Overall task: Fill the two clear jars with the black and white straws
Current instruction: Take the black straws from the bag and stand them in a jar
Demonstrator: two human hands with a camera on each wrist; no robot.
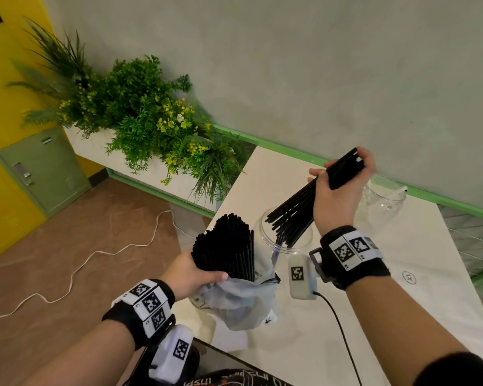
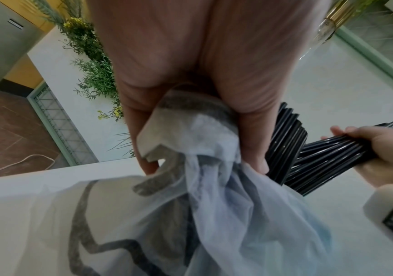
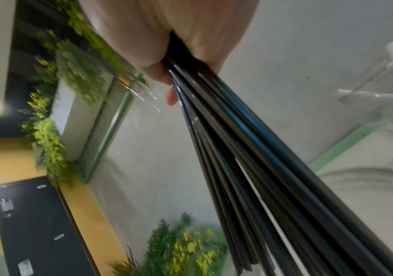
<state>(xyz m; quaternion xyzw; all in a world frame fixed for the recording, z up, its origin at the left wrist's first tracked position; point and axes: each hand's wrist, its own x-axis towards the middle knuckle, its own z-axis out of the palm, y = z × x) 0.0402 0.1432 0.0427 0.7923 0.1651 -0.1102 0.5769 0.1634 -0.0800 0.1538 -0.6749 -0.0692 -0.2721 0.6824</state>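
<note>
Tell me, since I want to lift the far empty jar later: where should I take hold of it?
Grip the far clear jar round its neck just under the open mouth, coming from above on the near side; it stands upright close to the wall, probably leaving little room behind.

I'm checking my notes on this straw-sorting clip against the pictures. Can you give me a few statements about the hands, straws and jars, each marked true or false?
1. The right hand holds a bunch of black straws slanting into the near jar. True.
2. The left hand is empty. False: its grip is round the bagged straw bundle.
3. The far jar is packed with black straws. False: no black straws are in it.
4. The bag is translucent. True.
5. Both jars stand on the floor. False: they stand on the white table.
</note>
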